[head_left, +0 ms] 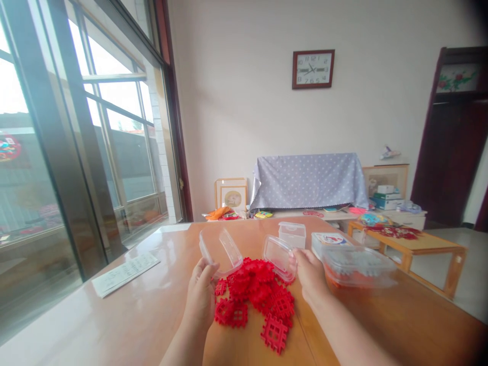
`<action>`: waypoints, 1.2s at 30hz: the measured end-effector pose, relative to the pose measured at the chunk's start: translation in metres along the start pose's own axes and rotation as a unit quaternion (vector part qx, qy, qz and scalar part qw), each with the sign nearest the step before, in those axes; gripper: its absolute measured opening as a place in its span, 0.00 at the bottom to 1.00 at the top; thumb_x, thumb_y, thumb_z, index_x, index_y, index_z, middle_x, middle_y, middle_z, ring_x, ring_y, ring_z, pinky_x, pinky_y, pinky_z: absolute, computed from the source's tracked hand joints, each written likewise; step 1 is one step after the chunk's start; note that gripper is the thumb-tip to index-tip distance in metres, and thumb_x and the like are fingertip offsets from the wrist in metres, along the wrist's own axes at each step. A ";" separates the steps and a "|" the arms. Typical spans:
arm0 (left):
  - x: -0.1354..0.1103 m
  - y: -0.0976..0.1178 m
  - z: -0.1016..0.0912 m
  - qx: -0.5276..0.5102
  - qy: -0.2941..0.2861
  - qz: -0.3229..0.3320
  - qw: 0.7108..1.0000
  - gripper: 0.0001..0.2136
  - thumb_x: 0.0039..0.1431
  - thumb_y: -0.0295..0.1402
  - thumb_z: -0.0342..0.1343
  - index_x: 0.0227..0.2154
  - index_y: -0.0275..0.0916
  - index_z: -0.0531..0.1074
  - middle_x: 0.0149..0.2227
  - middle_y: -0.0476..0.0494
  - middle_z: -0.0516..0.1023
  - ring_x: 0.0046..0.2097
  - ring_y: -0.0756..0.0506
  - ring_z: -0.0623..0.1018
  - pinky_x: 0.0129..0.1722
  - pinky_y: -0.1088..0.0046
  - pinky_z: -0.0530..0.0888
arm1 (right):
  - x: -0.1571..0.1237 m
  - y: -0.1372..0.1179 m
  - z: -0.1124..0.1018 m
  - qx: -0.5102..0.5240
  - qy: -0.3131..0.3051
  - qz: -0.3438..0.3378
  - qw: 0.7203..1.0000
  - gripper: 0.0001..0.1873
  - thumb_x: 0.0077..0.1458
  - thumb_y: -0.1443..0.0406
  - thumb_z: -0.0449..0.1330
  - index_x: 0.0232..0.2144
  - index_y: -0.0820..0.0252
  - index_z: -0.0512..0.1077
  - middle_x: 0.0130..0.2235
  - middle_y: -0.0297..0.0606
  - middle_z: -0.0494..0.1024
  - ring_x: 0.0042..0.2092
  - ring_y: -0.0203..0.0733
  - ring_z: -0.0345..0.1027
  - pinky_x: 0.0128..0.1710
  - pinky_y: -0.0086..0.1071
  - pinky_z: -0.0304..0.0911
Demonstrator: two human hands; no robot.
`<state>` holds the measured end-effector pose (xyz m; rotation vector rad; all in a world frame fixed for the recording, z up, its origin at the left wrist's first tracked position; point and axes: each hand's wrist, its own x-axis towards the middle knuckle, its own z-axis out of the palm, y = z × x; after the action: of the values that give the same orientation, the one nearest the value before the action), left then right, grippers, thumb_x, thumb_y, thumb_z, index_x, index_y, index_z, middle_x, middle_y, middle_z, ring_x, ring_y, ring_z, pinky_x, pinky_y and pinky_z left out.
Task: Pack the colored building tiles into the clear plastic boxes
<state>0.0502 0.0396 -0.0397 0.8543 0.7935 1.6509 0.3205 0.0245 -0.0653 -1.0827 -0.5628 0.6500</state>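
A heap of red plastic lattice pieces lies on the wooden table in front of me. My left hand grips a clear plastic container, tipped on its side above the left edge of the heap. My right hand holds a clear plastic lid, tilted up at the right edge of the heap. Both hands have fingers closed on their pieces.
A small clear lidded box stands behind the heap. To the right sit a lidded clear box with contents and a box with a printed lid. A printed paper sheet lies at left. A low wooden table stands beyond.
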 end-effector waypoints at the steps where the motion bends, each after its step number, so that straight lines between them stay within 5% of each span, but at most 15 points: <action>1: 0.001 -0.001 -0.001 -0.017 -0.002 -0.020 1.000 0.14 0.49 0.34 0.66 0.39 0.40 0.72 0.38 0.49 0.74 0.43 0.45 0.77 0.37 0.74 0.73 | 0.000 0.000 0.000 -0.001 0.000 -0.002 1.000 0.20 0.44 0.51 0.68 0.31 0.60 0.75 0.32 0.39 0.81 0.35 0.43 0.76 0.33 0.31 0.73; 15: 0.016 -0.010 -0.006 -0.078 0.055 -0.140 0.986 0.06 0.60 0.32 0.55 0.39 0.40 0.67 0.42 0.41 0.77 0.43 0.45 0.80 0.41 0.71 0.77 | -0.010 -0.006 0.001 -0.112 -0.025 -0.114 0.987 0.20 0.54 0.47 0.61 0.34 0.58 0.76 0.32 0.37 0.81 0.36 0.45 0.73 0.38 0.33 0.68; 23: 0.013 -0.002 -0.004 -0.101 0.065 -0.162 0.979 0.08 0.61 0.35 0.54 0.41 0.41 0.65 0.40 0.40 0.78 0.35 0.47 0.80 0.38 0.71 0.77 | -0.029 -0.028 0.006 -0.264 -0.072 -0.285 0.919 0.19 0.57 0.48 0.60 0.37 0.52 0.82 0.37 0.40 0.81 0.41 0.48 0.72 0.46 0.37 0.65; 29: 0.009 0.006 -0.007 -0.123 0.044 -0.182 0.975 0.11 0.61 0.41 0.53 0.42 0.40 0.67 0.36 0.44 0.78 0.32 0.47 0.79 0.33 0.70 0.76 | -0.051 -0.018 0.015 -0.286 -0.169 -0.247 0.910 0.16 0.60 0.51 0.58 0.42 0.46 0.81 0.39 0.35 0.84 0.39 0.47 0.76 0.43 0.36 0.68; 36: 0.003 0.010 -0.009 -0.101 0.039 -0.208 0.972 0.16 0.59 0.45 0.54 0.44 0.42 0.71 0.31 0.49 0.75 0.27 0.49 0.74 0.30 0.72 0.71 | -0.064 0.005 0.028 -0.238 -0.203 -0.182 0.932 0.15 0.49 0.50 0.66 0.38 0.47 0.82 0.38 0.37 0.85 0.42 0.51 0.78 0.48 0.41 0.71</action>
<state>0.0373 0.0398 -0.0352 0.4456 0.7818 1.3671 0.2558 -0.0026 -0.0664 -1.2518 -1.2994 0.4140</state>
